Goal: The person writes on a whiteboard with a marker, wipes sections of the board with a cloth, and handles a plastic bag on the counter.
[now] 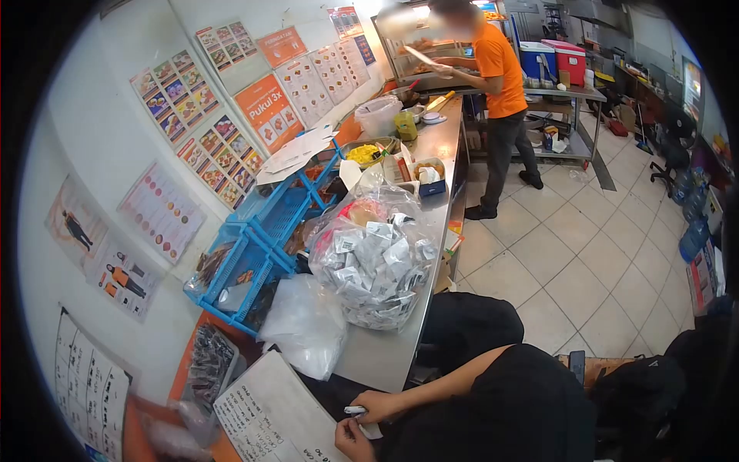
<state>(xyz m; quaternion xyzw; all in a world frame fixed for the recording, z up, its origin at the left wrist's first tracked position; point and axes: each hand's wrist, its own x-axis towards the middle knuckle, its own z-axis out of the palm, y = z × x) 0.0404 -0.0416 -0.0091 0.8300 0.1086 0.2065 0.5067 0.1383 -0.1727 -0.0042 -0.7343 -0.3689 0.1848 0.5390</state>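
My right hand (379, 406) reaches in from the right, its fingers closed around a white marker (355, 410). Just below it, my left hand (353, 442) rests over the edge of a small whiteboard (265, 393), fingers curled. A small white piece (371, 430), like folded tissue or paper, lies between the two hands. Lines of black handwriting cover the lower part of the board, which lies tilted close to my lap. What the left fingers hold, if anything, is hidden.
A big clear bag of small sachets (377, 266) and a pack of plastic bags (304, 323) sit on the steel counter (385, 358). Blue baskets (246, 269) line the wall. A person in an orange shirt (499, 69) stands at the far end. A second board (88, 393) leans left.
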